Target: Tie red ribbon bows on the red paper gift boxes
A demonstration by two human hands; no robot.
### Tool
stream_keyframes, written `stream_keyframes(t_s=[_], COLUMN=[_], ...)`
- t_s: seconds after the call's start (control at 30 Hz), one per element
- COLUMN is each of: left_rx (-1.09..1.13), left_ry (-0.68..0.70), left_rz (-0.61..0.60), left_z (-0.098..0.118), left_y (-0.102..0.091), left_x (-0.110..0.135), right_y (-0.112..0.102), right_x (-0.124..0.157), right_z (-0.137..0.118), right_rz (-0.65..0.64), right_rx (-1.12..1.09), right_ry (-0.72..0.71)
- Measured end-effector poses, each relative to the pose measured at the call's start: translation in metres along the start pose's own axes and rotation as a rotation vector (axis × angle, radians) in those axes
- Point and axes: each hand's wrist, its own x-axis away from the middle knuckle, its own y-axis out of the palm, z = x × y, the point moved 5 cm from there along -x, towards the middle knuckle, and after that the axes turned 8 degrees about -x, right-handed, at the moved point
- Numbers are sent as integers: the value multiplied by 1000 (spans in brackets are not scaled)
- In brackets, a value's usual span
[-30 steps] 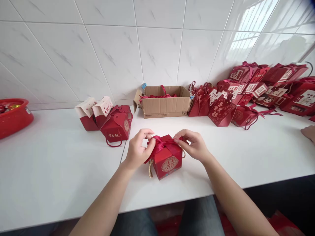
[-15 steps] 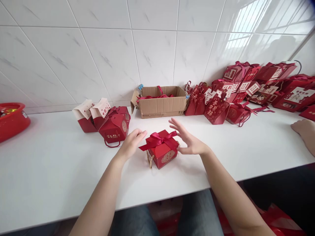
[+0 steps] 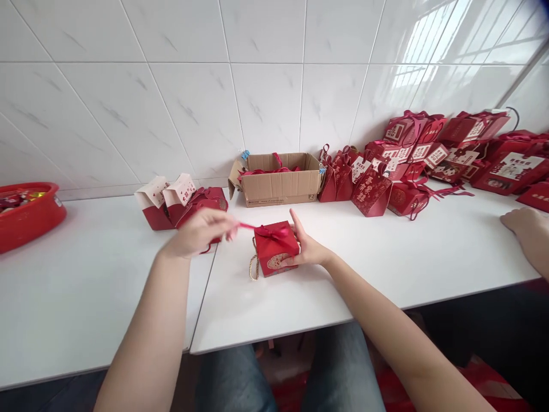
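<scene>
A small red gift box (image 3: pixel 274 252) with a gold emblem and a twine handle stands on the white table (image 3: pixel 128 286). A red ribbon bow (image 3: pixel 270 232) sits on its top. My left hand (image 3: pixel 199 232) is closed in a pinch on one ribbon tail, stretched out to the left of the box. My right hand (image 3: pixel 306 249) cups the box's right side, thumb up along its edge.
A cardboard box (image 3: pixel 278 180) of red ribbons stands by the tiled wall. Red-and-white boxes (image 3: pixel 171 200) sit at left, a red basin (image 3: pixel 30 212) at far left, several red gift bags (image 3: pixel 429 160) at right. Another person's hand (image 3: pixel 525 229) rests at the right edge.
Both hands had let go of the bow and opened. Now my left hand pinches a ribbon tail and pulls it left, while my right hand has closed on the box's side.
</scene>
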Motion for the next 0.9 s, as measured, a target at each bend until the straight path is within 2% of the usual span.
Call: stream_keyframes(t_s=[0.07,0.1,0.13,0.2,0.27,0.33,0.37,0.4,0.5,0.57,0.67,0.73,0.77,0.83,0.9], left_rx=[399,513,511,364,65,-308,-425,-494,-680,-711,-553,-267,-65,254,378], left_ry=[289,337,350,304,170,-54,-144,-174,-166,-116,-126,-130,-101,7,107], left_rz=[371,490,531,494,429,225,135,96,139,189,311,470,547,622,734], left_z=[41,55,66,79,72,46,30,18,-8,-12,-4,9,18,36,51], left_y=[-31,-41,-45,-40,-22,11,27,42,67,67,43,19,8,-7,-19], left_x=[0,0,-3,-10,-18,-24,-25,-25,-27,-31,-36,-37,-37,-38,-36], right_y=[-2,-3,-3,-3,-5,-10,-13,-15,-17,-21,-30,-33,-32,-30,-28], right_x=[-1,-1,-2,-2,-3,-4,-4,-4,-4,-2,3,5,5,4,4], right_z=[-2,-2,-2,0,3,4,4,3,-4,-12,-27,-33,-34,-33,-30], right_rz=[45,52,52,67,146,270,327,363,317,286,395,453,449,417,407], right_rx=[40,45,39,25,75,202,277,343,422,380,243,125,68,-15,-53], right_ry=[-23,-24,-18,3,12,8,1,-12,-85,-140,-211,-230,-219,-178,-139])
